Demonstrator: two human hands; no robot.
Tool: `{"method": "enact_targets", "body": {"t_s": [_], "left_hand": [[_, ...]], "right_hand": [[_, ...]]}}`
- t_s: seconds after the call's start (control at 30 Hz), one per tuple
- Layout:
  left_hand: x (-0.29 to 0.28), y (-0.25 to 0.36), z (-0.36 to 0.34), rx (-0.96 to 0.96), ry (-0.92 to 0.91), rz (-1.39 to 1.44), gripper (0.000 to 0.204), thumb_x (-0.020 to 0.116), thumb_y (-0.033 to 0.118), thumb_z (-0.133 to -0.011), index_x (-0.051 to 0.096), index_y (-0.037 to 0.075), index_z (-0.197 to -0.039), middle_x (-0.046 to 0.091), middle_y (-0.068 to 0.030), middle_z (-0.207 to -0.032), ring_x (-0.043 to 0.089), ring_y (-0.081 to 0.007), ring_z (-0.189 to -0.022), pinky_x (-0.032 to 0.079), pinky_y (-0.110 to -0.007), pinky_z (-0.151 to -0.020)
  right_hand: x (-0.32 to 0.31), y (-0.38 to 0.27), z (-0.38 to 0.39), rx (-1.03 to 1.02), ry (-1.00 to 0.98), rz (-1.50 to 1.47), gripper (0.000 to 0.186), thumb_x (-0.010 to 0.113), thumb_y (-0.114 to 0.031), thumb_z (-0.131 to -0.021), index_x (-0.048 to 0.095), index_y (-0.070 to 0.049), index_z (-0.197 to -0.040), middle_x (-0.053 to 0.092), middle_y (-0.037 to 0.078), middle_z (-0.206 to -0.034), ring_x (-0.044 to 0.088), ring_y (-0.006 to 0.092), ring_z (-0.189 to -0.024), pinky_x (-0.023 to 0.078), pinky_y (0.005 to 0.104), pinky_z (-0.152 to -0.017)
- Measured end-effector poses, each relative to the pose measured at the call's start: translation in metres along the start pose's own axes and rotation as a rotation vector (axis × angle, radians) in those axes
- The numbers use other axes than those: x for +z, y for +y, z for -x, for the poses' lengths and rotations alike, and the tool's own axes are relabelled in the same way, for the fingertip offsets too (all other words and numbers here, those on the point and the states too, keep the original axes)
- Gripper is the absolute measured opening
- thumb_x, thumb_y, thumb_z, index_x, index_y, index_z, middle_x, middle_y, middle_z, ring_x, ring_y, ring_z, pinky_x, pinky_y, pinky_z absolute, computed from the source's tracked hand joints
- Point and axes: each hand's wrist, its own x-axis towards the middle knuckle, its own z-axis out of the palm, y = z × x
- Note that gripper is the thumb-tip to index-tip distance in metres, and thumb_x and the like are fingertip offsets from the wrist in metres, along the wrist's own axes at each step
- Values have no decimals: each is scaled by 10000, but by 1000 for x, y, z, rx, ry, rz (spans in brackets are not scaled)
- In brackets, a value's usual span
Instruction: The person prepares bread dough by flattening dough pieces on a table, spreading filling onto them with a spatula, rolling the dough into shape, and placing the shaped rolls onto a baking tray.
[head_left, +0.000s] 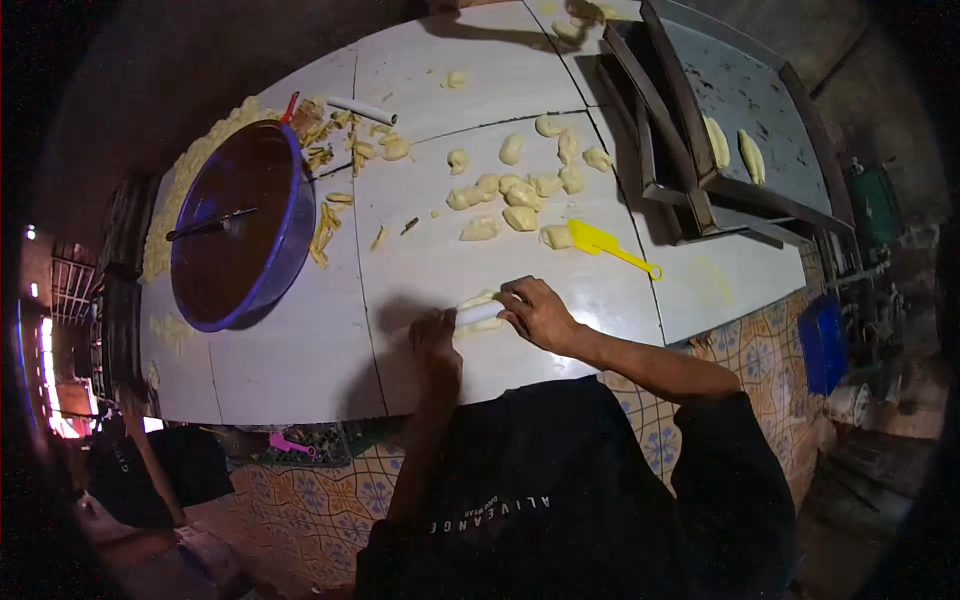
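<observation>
My left hand and my right hand are closed on the two ends of a white roller, which lies across a piece of pale dough on the white tiled table. Above my hands sit several lumps of dough in a loose group. A yellow plastic scraper lies up and to the right of my right hand.
At left is a purple-blue basin of brown contents, with dough scraps and a second white tube nearby. Stacked metal trays, one holding two shaped dough pieces, stand at upper right. Another person's arm shows at lower left.
</observation>
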Motion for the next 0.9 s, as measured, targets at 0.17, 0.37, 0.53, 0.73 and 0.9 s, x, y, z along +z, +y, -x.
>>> {"method": "enact_targets", "body": {"t_s": [0.17, 0.37, 0.53, 0.73, 0.9], "left_hand": [[-21, 11, 42, -27, -166, -62, 428, 645, -39, -809, 653, 21, -1233, 605, -206, -1132, 551, -385, -1129, 438, -493, -1010], [-10, 4, -16, -122, -277, -506, 620, 525, 343, -995, 408, 41, -1525, 328, -161, -1629, 192, -365, -1546, 124, -682, -1185], [28, -30, -112, -214, -132, -669, 640, 464, 375, -1027, 334, 74, -1576, 215, -162, -1676, 156, -378, -1553, 117, -729, -1150], [29, -59, -169, -362, 173, -489, 677, 436, 404, -1052, 246, 61, -1604, 180, -211, -1674, 135, -491, -1520, 123, -769, -1097], [-4, -5, -140, 41, -254, 151, 735, 650, 173, -933, 306, 43, -1569, 556, -184, -1418, 502, -380, -1305, 351, -490, -1109]], "right_hand": [[-18, -19, 42, 87, -184, -65, 400, 822, -186, -788, 681, -16, -1122, 640, 159, -1083, 618, 336, -1080, 521, 453, -905], [5, -10, 1, 218, -99, 249, 360, 675, -367, -934, 717, -229, -1263, 572, 128, -1268, 517, 303, -1181, 417, 447, -945], [6, 16, -63, 228, 86, 417, 351, 656, -395, -930, 715, -267, -1251, 509, 189, -1289, 501, 344, -1109, 398, 476, -892], [1, 31, -89, 286, 149, 282, 450, 719, -298, -880, 682, -207, -1319, 518, 240, -1293, 489, 382, -1167, 382, 519, -930], [-81, 79, -18, 708, 232, 109, 355, 722, -110, -848, 718, -10, -1189, 579, 237, -1238, 559, 392, -1139, 491, 441, -948]]}}
